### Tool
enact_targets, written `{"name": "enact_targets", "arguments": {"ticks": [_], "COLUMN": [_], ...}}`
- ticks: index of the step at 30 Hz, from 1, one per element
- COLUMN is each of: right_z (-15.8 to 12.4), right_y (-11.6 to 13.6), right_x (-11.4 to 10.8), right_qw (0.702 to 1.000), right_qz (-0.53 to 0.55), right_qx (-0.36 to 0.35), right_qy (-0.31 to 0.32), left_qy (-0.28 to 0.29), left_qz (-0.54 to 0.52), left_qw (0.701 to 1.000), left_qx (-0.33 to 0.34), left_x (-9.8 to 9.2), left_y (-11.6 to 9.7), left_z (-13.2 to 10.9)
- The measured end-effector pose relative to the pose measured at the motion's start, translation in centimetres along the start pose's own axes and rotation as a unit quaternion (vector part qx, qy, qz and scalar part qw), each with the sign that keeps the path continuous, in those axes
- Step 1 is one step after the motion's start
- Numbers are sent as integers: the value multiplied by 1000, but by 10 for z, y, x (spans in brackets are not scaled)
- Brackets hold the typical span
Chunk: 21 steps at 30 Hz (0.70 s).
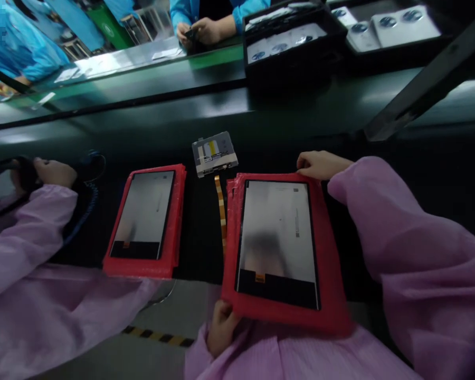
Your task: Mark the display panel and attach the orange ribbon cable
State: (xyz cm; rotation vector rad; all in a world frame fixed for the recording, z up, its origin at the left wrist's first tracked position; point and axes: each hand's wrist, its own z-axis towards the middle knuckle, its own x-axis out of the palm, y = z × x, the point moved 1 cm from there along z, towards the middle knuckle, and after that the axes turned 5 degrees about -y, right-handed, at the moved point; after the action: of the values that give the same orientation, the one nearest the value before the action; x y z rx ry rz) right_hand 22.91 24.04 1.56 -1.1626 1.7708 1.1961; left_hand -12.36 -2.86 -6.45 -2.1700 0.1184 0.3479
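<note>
My left hand (220, 326) pinches the lower left corner of a red padded sheet (328, 264). At the far right corner of the same sheet, my right hand (320, 164) has its fingers closed over the edge. On the sheet lies a flat display panel (277, 237) with a mirror-like surface, a black strip at the near end and a small orange label. The sheet overhangs the front edge of the dark bench, with more red layers under its left side. An orange-gold ribbon strip (220, 208) runs beside it.
Left of me, a second display panel (144, 211) lies on red padding (176, 227). Beyond stands a grey metal-like module (216, 153). A co-worker's hand (55, 173) is at far left. Black trays (296, 63) hold white boxes at the back; another person's hands (206, 30) are across the line.
</note>
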Motion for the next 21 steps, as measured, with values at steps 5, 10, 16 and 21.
{"name": "enact_targets", "arguments": {"ticks": [5, 10, 16, 21], "right_z": [13, 5, -9, -53], "right_y": [-4, -8, -7, -16], "right_x": [-6, -9, -23, -74], "right_qw": [998, 997, 993, 943], "right_qz": [-50, -54, -37, -28], "right_qx": [28, 45, 33, 81], "right_qy": [-14, -42, -107, -322], "left_qy": [60, 105, 241, 284], "left_qz": [10, 56, 12, -29], "left_qw": [998, 991, 962, 922], "left_qx": [19, 65, 132, 262], "left_x": [10, 9, -6, -37], "left_y": [-24, -35, -22, -61], "left_z": [1, 1, 10, 10]}}
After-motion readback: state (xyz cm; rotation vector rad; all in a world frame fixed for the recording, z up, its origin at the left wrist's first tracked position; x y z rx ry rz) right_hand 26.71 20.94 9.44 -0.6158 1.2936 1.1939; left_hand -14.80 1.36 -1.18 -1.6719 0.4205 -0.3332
